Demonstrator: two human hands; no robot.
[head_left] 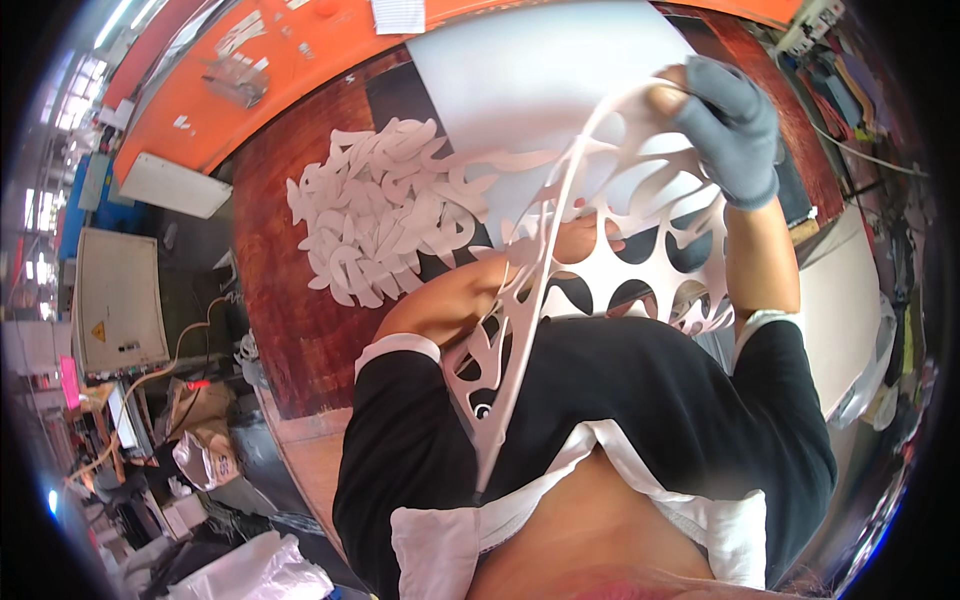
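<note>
My right hand (730, 125), in a grey glove, is raised at the upper right and pinches the top edge of a white cut-out sheet (640, 260). The sheet is full of curved holes and hangs in a long twisted strip toward my chest. My bare left hand (592, 235) lies behind this lattice, against it, with curled fingers partly hidden; its grip is unclear. An uncut white sheet (530, 80) lies on the dark brown table (280, 290) beyond. A pile of white cut shapes (375, 215) sits to the left of my hands.
An orange panel (270, 70) runs along the table's far side. On the floor to the left stand a pale cabinet (115, 300), cables, bags and boxes (200, 440). A white surface with plastic wrap (850, 330) is at the right.
</note>
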